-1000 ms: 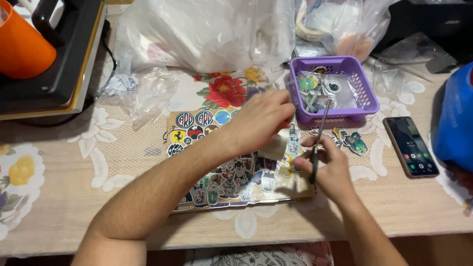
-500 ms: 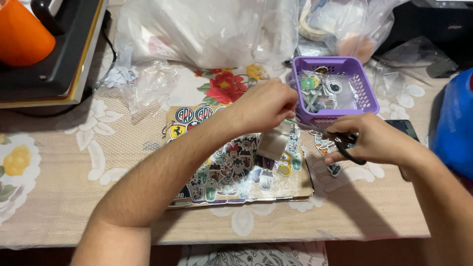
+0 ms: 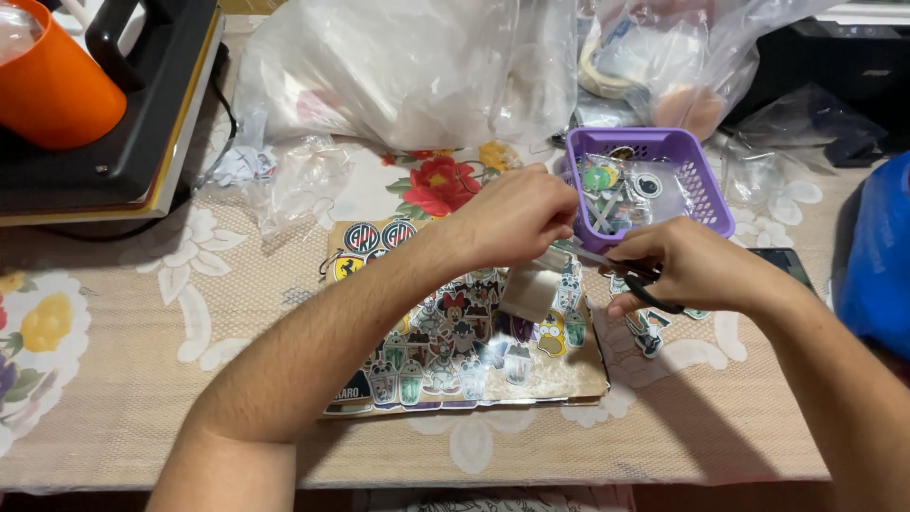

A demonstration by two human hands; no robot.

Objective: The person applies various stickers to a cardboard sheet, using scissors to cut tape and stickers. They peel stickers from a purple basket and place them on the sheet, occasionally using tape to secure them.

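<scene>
Small pale paper strip (image 3: 531,289) hangs over the sticker-covered flat board (image 3: 455,332), pinched by the left hand (image 3: 512,216); right hand (image 3: 687,265) grips black-handled scissors (image 3: 630,275) beside it, purple plastic basket (image 3: 706,185) just behind.

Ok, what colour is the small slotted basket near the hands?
Purple basket; clearest in the head view, just beyond both hands.

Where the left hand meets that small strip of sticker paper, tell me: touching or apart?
Touching. The head view shows the left hand pinching the top of the sticker strip, which hangs from its fingertips above the sticker sheet.
</scene>
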